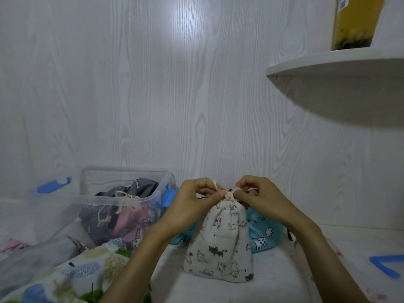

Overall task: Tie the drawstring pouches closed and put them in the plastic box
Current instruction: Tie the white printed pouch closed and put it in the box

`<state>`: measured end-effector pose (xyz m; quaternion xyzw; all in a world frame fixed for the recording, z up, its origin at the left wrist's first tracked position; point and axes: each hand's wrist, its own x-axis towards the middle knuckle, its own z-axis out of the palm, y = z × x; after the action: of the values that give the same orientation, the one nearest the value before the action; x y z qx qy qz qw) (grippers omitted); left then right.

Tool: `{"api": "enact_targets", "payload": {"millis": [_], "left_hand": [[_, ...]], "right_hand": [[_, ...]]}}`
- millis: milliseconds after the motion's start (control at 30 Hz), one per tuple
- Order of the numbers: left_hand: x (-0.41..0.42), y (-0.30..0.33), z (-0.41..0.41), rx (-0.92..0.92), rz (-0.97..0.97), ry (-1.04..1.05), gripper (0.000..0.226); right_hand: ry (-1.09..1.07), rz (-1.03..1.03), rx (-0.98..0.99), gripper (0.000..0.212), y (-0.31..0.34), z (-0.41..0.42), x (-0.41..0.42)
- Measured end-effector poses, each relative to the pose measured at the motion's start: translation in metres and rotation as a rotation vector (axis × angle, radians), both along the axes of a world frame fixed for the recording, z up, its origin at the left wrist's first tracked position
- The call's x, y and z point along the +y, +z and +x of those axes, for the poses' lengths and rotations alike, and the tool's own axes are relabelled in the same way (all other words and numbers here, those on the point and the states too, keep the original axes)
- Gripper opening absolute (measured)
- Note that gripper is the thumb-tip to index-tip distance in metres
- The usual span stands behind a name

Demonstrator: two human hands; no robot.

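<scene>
Dim, bluish light; glare on wall [188, 29]; edges curved, soft.

Small white cotton drawstring pouch printed with little cats [219, 241]: upright, plump, neck gathered tight, cream cord [228, 194] knotted at the top. To its left, clear plastic storage box with blue latches [122, 200], lid off, open side up. Inside that box, grey drawstring pouch [131, 189] and pink drawstring pouch [133, 219], cream cords tied. Directly behind the cat pouch, teal drawstring pouch with white clouds and stars [262, 232], lying flat, partly hidden.
</scene>
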<state>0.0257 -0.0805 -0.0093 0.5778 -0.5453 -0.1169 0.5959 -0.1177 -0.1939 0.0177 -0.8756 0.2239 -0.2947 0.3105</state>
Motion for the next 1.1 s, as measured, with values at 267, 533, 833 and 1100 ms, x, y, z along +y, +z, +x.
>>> {"api": "enact_targets", "payload": {"millis": [267, 533, 833, 1100], "left_hand": [[0.006, 0.007, -0.004, 0.245, -0.057, -0.004, 0.012], [0.008, 0.011, -0.010, 0.272, -0.043, -0.001, 0.010], [0.007, 0.010, -0.014, 0.263, -0.018, 0.000, 0.010], [0.001, 0.013, -0.014, 0.392, -0.007, 0.169, 0.014]], "right_hand": [[0.385, 0.691, -0.398, 0.022, 0.012, -0.027, -0.006], [0.137, 0.584, -0.196, 0.023, 0.035, -0.046, -0.004], [-0.031, 0.272, -0.163, 0.019, 0.010, 0.000, 0.019], [0.018, 1.151, -0.618, 0.019, -0.004, 0.015, 0.009]]}}
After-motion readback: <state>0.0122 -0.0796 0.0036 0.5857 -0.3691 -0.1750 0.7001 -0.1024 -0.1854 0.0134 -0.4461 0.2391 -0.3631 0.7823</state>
